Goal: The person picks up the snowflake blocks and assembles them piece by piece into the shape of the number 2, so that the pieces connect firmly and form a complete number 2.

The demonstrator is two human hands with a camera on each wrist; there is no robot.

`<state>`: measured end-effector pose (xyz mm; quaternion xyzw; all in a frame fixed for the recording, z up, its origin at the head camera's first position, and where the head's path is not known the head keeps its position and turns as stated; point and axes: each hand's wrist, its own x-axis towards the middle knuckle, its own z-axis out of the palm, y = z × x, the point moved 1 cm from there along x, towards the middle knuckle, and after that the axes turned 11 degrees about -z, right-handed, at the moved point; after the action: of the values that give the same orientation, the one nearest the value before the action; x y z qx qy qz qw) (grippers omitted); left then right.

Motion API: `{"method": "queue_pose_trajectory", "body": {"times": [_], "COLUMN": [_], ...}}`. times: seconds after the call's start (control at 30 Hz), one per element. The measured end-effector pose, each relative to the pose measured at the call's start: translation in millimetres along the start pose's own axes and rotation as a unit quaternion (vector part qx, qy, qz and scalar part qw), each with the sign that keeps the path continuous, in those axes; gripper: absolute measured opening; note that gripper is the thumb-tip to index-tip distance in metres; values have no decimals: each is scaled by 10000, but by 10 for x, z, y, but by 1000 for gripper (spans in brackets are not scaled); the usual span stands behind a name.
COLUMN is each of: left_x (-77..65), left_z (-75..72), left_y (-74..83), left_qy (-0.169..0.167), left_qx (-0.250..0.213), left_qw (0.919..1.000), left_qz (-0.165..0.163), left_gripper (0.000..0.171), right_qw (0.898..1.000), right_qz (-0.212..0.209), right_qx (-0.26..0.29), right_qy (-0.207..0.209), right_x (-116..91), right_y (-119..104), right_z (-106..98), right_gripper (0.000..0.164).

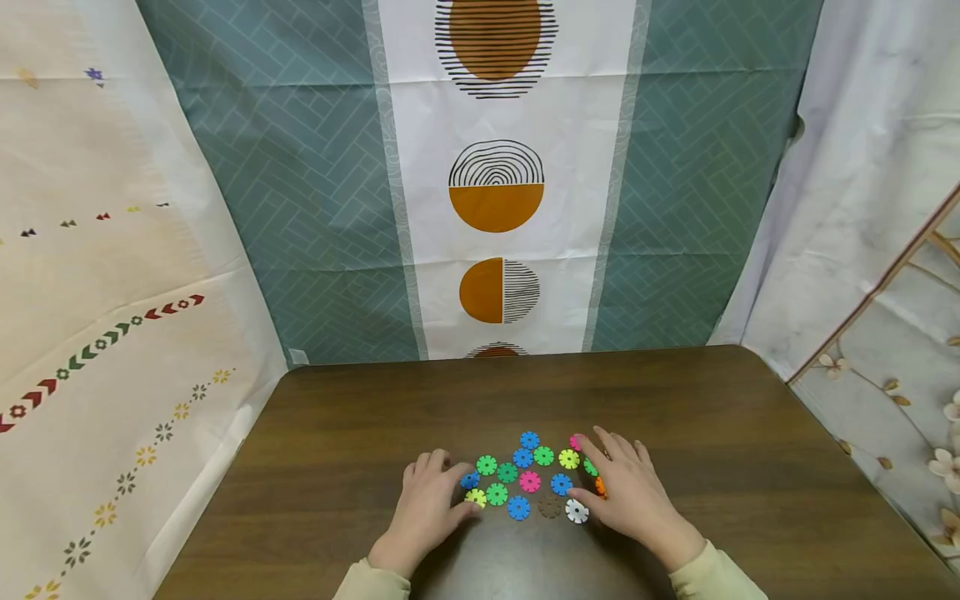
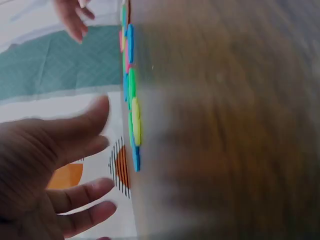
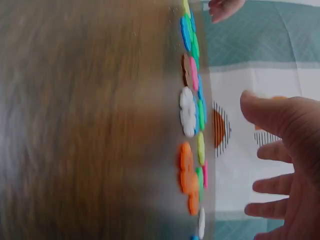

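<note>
Several notched plastic discs in many colours lie flat and close together on the table, among them a pink disc (image 1: 529, 482), a brown disc (image 1: 550, 506) and a white disc (image 1: 577, 511). My left hand (image 1: 427, 504) is held over the left end of the group, nearest a yellow disc (image 1: 476, 498) and a dark blue one (image 1: 469, 480). On the other side, my right hand (image 1: 633, 492) is spread over the right end and partly hides orange discs (image 3: 187, 170) there. Both wrist views show loosely spread fingers raised off the tabletop, with nothing held.
The brown wooden table (image 1: 360, 417) extends around the discs on all sides. Behind it hangs a green and white cloth (image 1: 330, 208) with brown circle prints. Patterned cream cloth (image 1: 112, 333) covers the left side, and a floral white curtain (image 1: 885, 350) the right.
</note>
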<state>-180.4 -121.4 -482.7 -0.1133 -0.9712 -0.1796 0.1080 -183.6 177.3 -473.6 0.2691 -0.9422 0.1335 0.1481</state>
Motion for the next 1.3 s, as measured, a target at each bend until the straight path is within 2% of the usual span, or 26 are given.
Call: {"method": "queue_pose_trajectory", "body": {"times": [0.13,0.23,0.37,0.5,0.6,0.8,1.0,1.17,1.3], "left_x": [10,16,25,37,42,75,95,106,108], "left_z": [25,35,45,74,95,116,118,121,117], "left_y": [57,92,129,133,128,138,157,160,145], "left_qy": [-58,-132,-275,-346,-326,-455,-583,-732,-919], "left_qx": [236,444,623,647,636,586,365,-190,-788], "left_qw": [9994,9985,9972,9969,9970,9970,9975,9971,9926], "left_qz": [226,296,323,293,283,242,161,109,-28], "left_gripper": [34,31,30,30,30,26,33,39,30], "right_qw": [9993,9968,9898,9822,9790,9776,9774,9792,9787], "right_qz": [-277,-669,-1300,-1672,-1718,-1707,-1726,-1560,-1526], "right_qx": [223,352,443,638,785,707,634,681,779], "right_qy": [-122,-247,-371,-571,-765,-1011,-1042,-1105,-1133], "right_x": [66,124,219,323,393,467,473,463,455], "right_y": [-97,-184,-311,-424,-492,-570,-609,-603,-601], "right_z": [40,72,124,187,222,281,316,324,323], "right_gripper": [64,50,34,25,21,22,25,29,30]}}
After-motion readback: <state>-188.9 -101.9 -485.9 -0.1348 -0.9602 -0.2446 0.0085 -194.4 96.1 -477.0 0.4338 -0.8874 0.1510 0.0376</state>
